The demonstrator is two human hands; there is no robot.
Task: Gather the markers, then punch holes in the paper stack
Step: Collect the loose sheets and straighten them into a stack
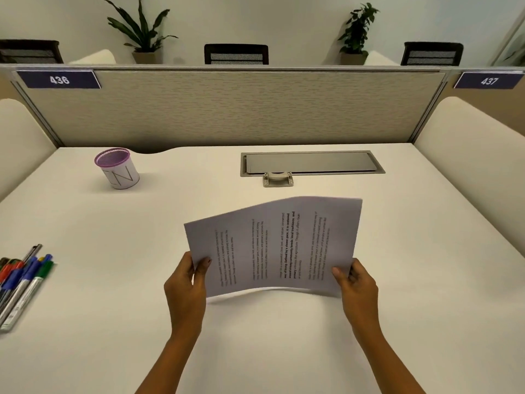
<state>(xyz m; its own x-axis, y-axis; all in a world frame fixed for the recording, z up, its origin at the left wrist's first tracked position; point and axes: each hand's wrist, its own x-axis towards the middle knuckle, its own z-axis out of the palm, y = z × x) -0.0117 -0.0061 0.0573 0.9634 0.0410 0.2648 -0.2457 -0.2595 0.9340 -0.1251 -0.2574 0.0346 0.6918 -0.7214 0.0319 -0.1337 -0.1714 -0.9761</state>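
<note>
Two thumbs press on the printed face of a stack of white paper sheets with black text [279, 245], one at each lower corner, with the other fingers curled behind the sheets. The left hand [186, 282] pinches the lower left corner and the right hand [355, 282] pinches the lower right corner, so both are clamped on the stack. The sheets are held up above the white desk top [255, 351], bowed in the middle, with the text lines running sideways to the viewer. Both bare forearms reach in from the near edge.

Well to the left, at the desk's edge, lies a bundle of markers with red, blue and green caps [21, 282], close together and roughly parallel. Farther back on the left stands a white pen cup with a purple mesh rim [118, 169], upright. A grey metal cable hatch [311, 163] is set into the desk behind the paper, before the beige fabric partition [227, 109].
</note>
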